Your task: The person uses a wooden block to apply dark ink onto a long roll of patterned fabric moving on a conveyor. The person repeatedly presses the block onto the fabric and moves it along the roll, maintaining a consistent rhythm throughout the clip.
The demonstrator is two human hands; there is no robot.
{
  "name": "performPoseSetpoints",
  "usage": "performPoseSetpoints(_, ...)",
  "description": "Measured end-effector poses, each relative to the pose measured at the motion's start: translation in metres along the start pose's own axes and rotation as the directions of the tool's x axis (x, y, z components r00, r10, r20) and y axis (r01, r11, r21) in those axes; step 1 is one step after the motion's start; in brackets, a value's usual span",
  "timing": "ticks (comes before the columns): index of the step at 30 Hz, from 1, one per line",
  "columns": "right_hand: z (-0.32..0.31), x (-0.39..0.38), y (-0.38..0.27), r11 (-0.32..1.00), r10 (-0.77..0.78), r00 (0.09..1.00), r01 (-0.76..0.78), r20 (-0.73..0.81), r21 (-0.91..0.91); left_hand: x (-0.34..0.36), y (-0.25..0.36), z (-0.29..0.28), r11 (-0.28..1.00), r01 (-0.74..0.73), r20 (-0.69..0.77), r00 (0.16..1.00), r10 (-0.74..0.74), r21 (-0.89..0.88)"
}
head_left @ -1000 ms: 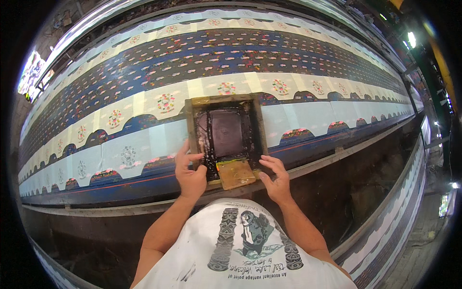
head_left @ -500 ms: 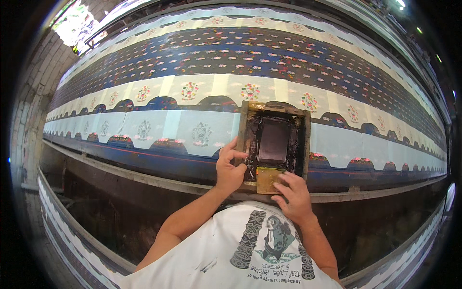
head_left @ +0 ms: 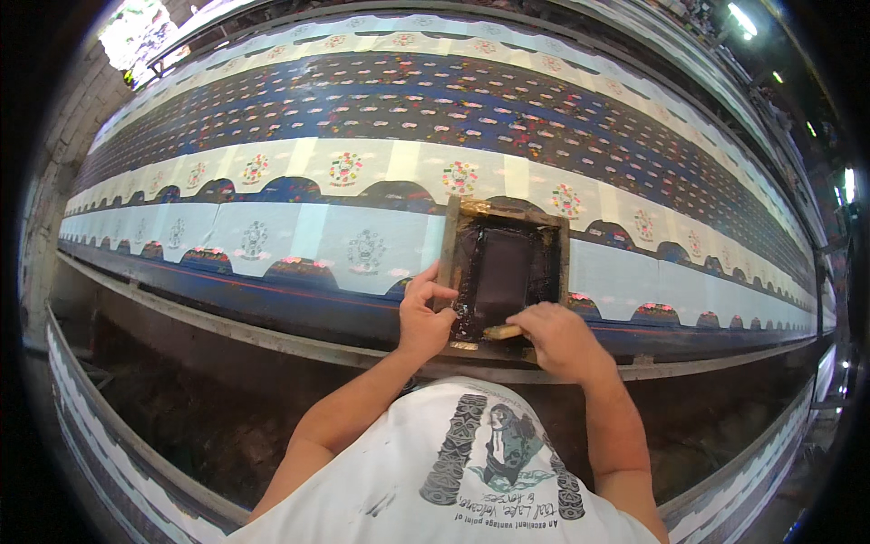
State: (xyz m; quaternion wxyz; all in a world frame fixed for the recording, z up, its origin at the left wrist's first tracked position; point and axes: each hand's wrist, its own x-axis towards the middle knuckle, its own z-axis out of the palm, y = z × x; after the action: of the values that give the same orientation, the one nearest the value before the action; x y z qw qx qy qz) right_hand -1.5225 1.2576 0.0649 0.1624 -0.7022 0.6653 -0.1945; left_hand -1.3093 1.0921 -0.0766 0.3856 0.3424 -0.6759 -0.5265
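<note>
One wooden printing frame (head_left: 504, 268) lies flat on the printed cloth (head_left: 362, 163), at the near edge of the long counter (head_left: 272, 337). Its mesh is dark and wet with ink. I count one frame, one squeegee and two hands in view.

Left hand (head_left: 424, 315): fingers curled around the frame's left rail near its lower corner, thumb on top, gripping the wood.

Right hand (head_left: 562, 340): fingers closed over the wooden squeegee (head_left: 503, 332), which sits inside the frame along its near edge. Only the squeegee's left end shows past the knuckles.

Cloth: one continuous length running left to right across the counter. The far band is dark blue with small scattered motifs. The middle band is cream with round floral medallions; I count about seven before they shrink at the rim. The near band is pale blue with faint crest shapes and dark arch shapes with pink on top.

A second strip of patterned cloth (head_left: 118, 426) runs along a lower ledge at the left.

I see no packages or signs here. The white shirt (head_left: 471, 471) carries a dark graphic print.
</note>
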Motion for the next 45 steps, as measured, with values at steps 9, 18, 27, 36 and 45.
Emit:
performPoseSetpoints(9, -0.010, 0.092, 0.072, 0.988, 0.142, 0.976, -0.151, -0.164, -0.043, 0.004, 0.008, -0.003, 1.000, -0.001, 0.046, 0.999, 0.000, 0.012)
performPoseSetpoints(18, 0.005, 0.092, 0.061, 0.980, 0.178, 0.971, -0.189, -0.156, -0.055, 0.001, 0.001, -0.003, 0.994, -0.081, 0.048, 0.996, 0.078, 0.079)
performPoseSetpoints(27, 0.038, 0.023, 0.002, 0.990, 0.081, 0.981, -0.100, -0.174, -0.101, 0.001, 0.000, -0.004, 0.990, -0.111, 0.045, 0.993, 0.108, 0.083)
performPoseSetpoints(36, 0.061, -0.021, -0.035, 0.989, 0.087, 0.970, -0.112, -0.225, -0.100, 0.004, -0.003, -0.003, 0.989, -0.141, 0.053, 0.989, 0.138, 0.054)
performPoseSetpoints(45, 0.072, -0.072, -0.007, 0.958, 0.273, 0.804, -0.275, -0.529, 0.075, 0.002, 0.003, 0.000, 0.989, -0.142, 0.051, 0.988, 0.144, -0.047)
